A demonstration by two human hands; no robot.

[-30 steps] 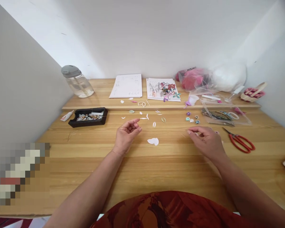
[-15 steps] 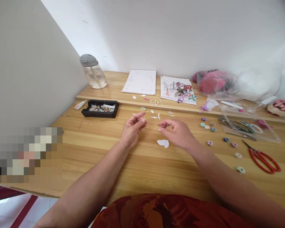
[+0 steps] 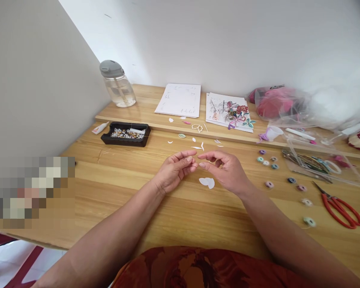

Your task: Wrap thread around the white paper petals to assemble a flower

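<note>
My left hand is above the middle of the table, its thumb pressed against the curled fingers. Whatever it pinches is too small or thin to make out. Facing it, my right hand has a bent index finger and thumb, with a gap between their tips and nothing visible in it. The fingertips of both hands nearly meet. Just below the right hand lie white petal-shaped paper pieces. Beyond the hands are more small white cut-outs and a green-edged leaf shape.
A black tray of beads and a glue tube lie left, below a water bottle. Papers and colourful flower pieces rest on the back ledge. Thread bobbins, a clear tool box and red-handled scissors are right.
My left hand has moved right, closing most of the gap to my right hand. My right hand has barely shifted. The view has turned slightly.
</note>
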